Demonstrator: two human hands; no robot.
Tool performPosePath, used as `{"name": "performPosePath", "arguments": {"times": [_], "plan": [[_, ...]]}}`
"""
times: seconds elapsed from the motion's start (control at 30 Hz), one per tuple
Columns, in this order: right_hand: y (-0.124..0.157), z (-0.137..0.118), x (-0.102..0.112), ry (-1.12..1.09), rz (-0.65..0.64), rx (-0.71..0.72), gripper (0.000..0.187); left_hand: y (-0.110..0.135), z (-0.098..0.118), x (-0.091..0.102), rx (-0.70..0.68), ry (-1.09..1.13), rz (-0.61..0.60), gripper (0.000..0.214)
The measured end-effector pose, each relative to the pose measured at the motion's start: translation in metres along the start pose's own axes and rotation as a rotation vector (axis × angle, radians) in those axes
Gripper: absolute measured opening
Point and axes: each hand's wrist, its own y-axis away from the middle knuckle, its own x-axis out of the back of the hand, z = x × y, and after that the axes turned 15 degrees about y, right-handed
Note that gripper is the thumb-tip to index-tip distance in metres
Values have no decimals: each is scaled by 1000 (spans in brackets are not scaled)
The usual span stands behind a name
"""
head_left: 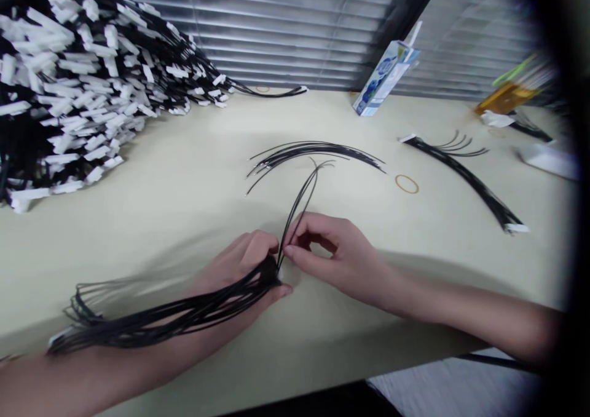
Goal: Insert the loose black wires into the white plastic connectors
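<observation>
My left hand (251, 260) is closed around one end of a black wire harness (184, 312), whose bundle trails back over my forearm to a white connector (59, 338). Against that gripped end, my right hand (329, 245) pinches a few thin black wires (299, 198) between thumb and forefinger. They rise past the fingertips and curl at their free ends. The connector in my left hand is mostly hidden by the fingers. Just beyond both hands lies a loose bunch of black wires (313, 150) on the table.
A big heap of black harnesses with white connectors (78, 85) fills the back left. Another harness (474, 183) and a rubber band (407, 184) lie to the right. A drink carton with a straw (382, 79) stands by the window blinds (295, 29); an orange container (504, 97) is farther right.
</observation>
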Motion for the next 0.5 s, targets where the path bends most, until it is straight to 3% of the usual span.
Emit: {"name": "performPosePath", "arguments": {"times": [0.23, 0.5], "plan": [[6, 9, -3, 237, 50, 208, 3, 3, -5, -1, -4, 33, 1, 28], [7, 12, -3, 299, 100, 296, 3, 2, 3, 2, 65, 44, -39, 25]]}}
